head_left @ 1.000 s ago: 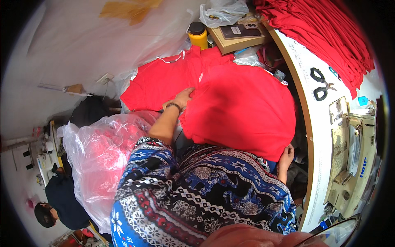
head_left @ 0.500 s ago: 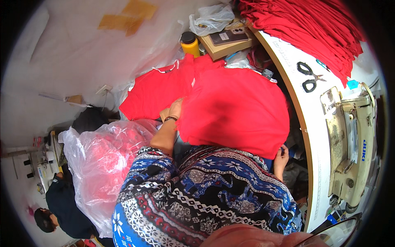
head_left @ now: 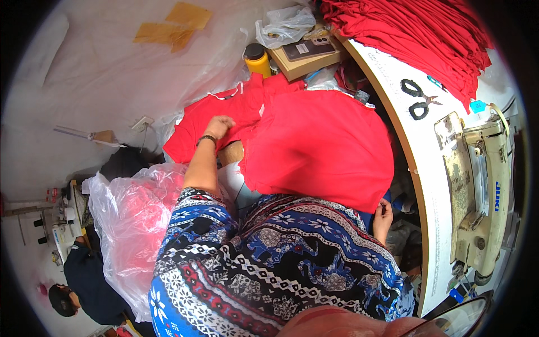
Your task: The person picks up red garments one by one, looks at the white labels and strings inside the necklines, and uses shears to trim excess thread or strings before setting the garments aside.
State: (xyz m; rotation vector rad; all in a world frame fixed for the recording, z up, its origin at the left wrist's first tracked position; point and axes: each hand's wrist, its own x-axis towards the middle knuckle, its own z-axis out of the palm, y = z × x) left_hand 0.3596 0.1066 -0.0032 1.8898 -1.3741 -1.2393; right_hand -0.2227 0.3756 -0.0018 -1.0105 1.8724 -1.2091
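Observation:
A large red fabric garment (head_left: 320, 146) is spread over my lap, its lower edge against my patterned top. Beside it on the left lies a second red garment (head_left: 188, 126) with a white strip at its neckline. Over that second garment is my left hand (head_left: 220, 126), its fingers curled together; whether cloth is caught in them cannot be made out. My right hand (head_left: 383, 221) is at the lower right corner of the large garment, thumb and fingers closed at its edge.
On the right, a white curved table (head_left: 393, 73) bears a sewing machine (head_left: 485, 196), black-handled scissors (head_left: 418, 101) and a heap of red garments (head_left: 415, 33). A phone (head_left: 306, 49) lies on a box near a yellow bottle (head_left: 257, 60). A plastic bag (head_left: 135, 224) and a seated person (head_left: 90, 281) are left.
My left hand has moved off the large garment's left edge, up and to the left, over the second garment. My right hand has stayed at the lower right corner.

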